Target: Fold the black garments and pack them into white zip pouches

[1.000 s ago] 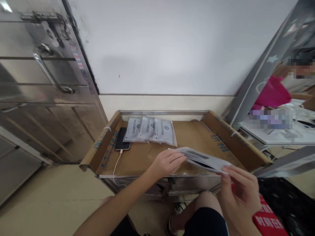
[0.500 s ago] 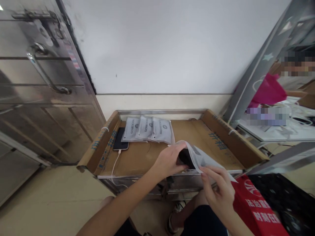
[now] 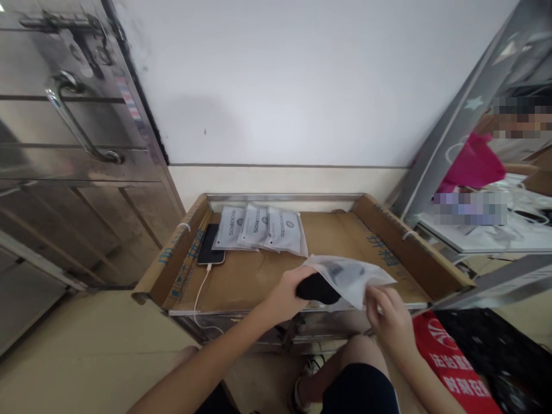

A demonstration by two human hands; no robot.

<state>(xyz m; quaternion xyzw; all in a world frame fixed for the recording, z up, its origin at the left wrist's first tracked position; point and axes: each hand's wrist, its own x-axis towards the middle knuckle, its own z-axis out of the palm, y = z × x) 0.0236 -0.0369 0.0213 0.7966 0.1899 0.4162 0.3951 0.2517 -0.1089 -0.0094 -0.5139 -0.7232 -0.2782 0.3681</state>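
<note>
My left hand (image 3: 288, 294) is closed around a black, soft-looking item (image 3: 319, 288), whose kind I cannot make out. Part of that item lies inside a translucent plastic bag (image 3: 354, 277) with dark print. The lower edge of the bag is pinched in the fingers of my right hand (image 3: 388, 313). Both hands are over the front edge of a cardboard-lined table (image 3: 332, 230). Behind them, several filled bags printed ROCKBROS (image 3: 284, 231) lie overlapping in a row.
A phone (image 3: 211, 244) with a white cable (image 3: 200, 293) lies left of the bags. Cardboard walls (image 3: 414, 253) border the table's sides. A red bag (image 3: 448, 362) stands at lower right, and a metal door (image 3: 81, 218) is on the left.
The bag has swung flatter and to the right, and the black item shows more at its opening. My left hand has moved slightly left, my right hand slightly right.
</note>
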